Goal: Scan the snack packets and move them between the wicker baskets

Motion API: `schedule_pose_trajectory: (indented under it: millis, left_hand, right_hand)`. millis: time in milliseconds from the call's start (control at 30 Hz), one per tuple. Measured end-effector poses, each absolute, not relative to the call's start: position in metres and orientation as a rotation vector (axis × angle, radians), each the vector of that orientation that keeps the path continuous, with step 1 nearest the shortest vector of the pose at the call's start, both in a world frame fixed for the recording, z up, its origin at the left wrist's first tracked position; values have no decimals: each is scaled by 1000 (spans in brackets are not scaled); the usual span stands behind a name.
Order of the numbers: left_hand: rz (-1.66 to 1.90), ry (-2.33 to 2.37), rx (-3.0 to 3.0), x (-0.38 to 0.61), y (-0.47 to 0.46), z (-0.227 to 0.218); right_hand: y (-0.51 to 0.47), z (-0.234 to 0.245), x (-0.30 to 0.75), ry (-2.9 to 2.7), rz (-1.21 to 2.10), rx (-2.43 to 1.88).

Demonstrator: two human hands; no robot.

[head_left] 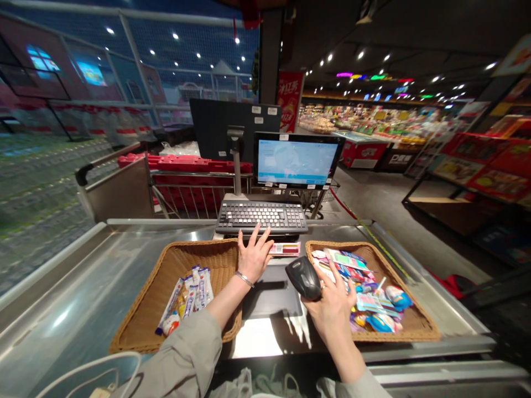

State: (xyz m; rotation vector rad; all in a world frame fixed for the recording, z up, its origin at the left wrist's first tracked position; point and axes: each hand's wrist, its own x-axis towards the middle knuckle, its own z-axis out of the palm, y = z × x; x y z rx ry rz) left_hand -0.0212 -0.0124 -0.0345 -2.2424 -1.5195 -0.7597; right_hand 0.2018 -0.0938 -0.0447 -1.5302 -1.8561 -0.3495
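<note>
My left hand (253,254) reaches forward with fingers spread, its fingertips at the front edge of the black keyboard (261,216). It holds nothing. My right hand (332,301) grips a black handheld barcode scanner (303,277) over the left rim of the right wicker basket (415,326), which is heaped with colourful small packets (369,293). The left wicker basket (145,309) holds several long packets (191,296). A lit touchscreen monitor (295,161) stands behind the keyboard.
A steel checkout counter (83,287) runs around the baskets. A small pink and white box (285,249) lies in front of the keyboard. Red shopping baskets (186,166) sit in a trolley behind. Store shelves (489,171) stand at right. White cable (83,370) lies at bottom left.
</note>
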Motion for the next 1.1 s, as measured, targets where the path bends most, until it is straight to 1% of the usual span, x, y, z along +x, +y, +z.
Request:
schedule_pose_trajectory:
  millis: [200,367,500,1100]
  left_hand:
    - [-749,-1522,-2266,-8,-10,-35]
    - [-792,-1497,-2290,8,-9,-32]
    - [-817,-1464,-2310,23,-8,-31]
    - [-807,-1259,-2447,97,-11,-42]
  right_hand:
    - [-100,-46,215,-1758,-455,-1616]
    - [-108,-44,225,-1676,-466,-1793]
    - [-111,-45,236,-1618,-510,-1834]
    - [-132,-68,293,-1362,-492,-2035]
